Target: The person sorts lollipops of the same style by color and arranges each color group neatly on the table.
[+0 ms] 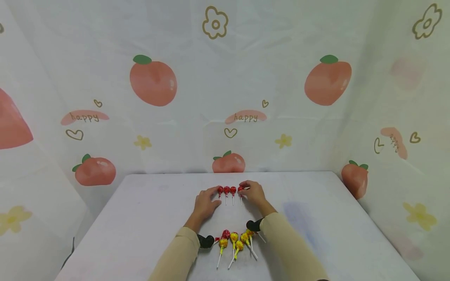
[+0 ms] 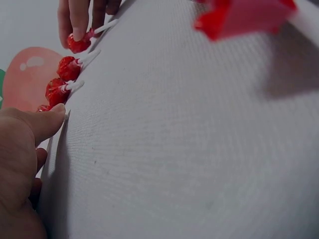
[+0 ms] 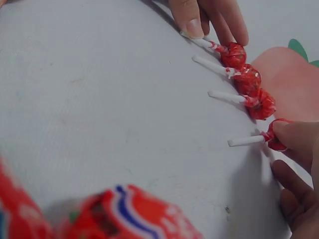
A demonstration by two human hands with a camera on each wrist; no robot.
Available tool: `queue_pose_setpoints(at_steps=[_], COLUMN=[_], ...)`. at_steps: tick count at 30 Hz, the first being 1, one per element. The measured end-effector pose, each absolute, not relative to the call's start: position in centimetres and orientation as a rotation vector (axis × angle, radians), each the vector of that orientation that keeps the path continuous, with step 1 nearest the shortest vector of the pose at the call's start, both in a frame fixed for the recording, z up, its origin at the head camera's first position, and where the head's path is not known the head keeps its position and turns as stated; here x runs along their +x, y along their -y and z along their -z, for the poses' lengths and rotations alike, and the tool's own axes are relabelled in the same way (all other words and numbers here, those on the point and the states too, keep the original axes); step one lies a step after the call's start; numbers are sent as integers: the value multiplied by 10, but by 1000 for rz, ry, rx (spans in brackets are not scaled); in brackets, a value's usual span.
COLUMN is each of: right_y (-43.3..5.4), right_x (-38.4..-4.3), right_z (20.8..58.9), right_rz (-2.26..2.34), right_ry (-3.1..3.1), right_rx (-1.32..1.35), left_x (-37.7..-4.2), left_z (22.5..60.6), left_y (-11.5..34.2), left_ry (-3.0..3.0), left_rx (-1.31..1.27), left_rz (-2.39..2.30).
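Red lollipops stand out in a row near the table's far edge, heads away and white sticks toward me. My left hand (image 1: pixel 205 203) is at the row's left end, with its thumb at the stick tip and its fingers by the head of the leftmost red lollipop (image 3: pixel 233 55). At the other end, my right hand (image 1: pixel 254 192) pinches the head of the rightmost red lollipop (image 3: pixel 246 140), set slightly apart from the others. Between the hands lie two more, a middle red lollipop (image 1: pixel 226 189) and its neighbour (image 1: pixel 233 190).
Nearer me, between the forearms, lies a loose group of several yellow lollipops (image 1: pixel 223 242) with a red lollipop (image 1: pixel 226 233) among them. The white table (image 1: pixel 140 222) meets a fruit-printed curtain (image 1: pixel 190 136) at its back edge.
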State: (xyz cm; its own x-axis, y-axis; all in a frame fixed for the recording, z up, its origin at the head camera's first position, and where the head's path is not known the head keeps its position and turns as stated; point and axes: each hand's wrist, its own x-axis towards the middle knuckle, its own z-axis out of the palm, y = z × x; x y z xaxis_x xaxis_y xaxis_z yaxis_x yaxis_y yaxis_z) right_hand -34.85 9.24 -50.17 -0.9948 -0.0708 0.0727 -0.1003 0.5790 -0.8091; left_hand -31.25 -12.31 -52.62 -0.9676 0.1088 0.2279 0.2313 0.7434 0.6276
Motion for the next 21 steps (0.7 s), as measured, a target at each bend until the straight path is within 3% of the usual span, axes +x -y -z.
queue_pose_setpoints(at_steps=[21], right_y=[-83], right_x=[-346], right_z=[509], right_rz=[-1418], right_ry=[2726], right_rx=[75], left_x=[-309], left_z=[522], left_y=[122], left_ry=[2761], left_rx=[-257], left_rz=[1037])
